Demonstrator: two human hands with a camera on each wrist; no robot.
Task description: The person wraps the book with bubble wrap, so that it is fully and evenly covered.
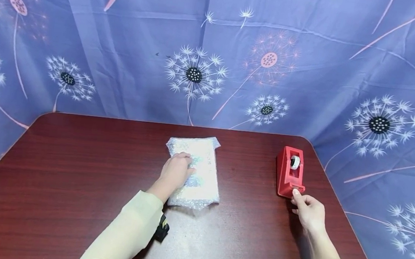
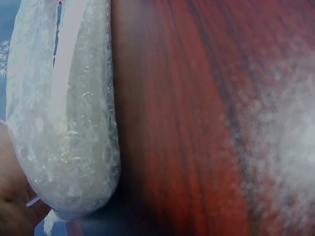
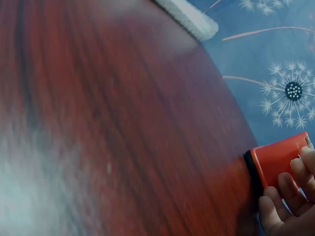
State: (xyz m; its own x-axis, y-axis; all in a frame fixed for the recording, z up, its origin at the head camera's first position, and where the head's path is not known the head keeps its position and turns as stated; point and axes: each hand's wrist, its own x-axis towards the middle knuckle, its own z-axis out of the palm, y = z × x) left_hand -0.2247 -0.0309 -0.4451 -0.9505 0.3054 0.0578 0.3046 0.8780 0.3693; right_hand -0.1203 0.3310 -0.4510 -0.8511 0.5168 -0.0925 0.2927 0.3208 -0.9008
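A flat package in clear bubble wrap (image 1: 202, 179) lies in the middle of the table. My left hand (image 1: 175, 170) rests on its left part, fingers relaxed across the top. In the left wrist view the wrapped package (image 2: 83, 128) shows its rounded, puffy side, with part of the hand (image 2: 12, 182) behind it. On the right stands a red tape dispenser (image 1: 287, 171) holding a white-cored roll of tape (image 1: 294, 162). My right hand (image 1: 310, 212) is at its front, thumb and forefinger pinching the tape end at the cutter. The right wrist view shows curled fingers beside the dispenser (image 3: 275, 160).
The dark red wooden table (image 1: 86, 159) has a rounded far edge. A blue curtain (image 1: 139, 55) printed with dandelions hangs behind it and along both sides. Black cameras sit on both wrists, the left one (image 1: 161, 228) close over the tabletop.
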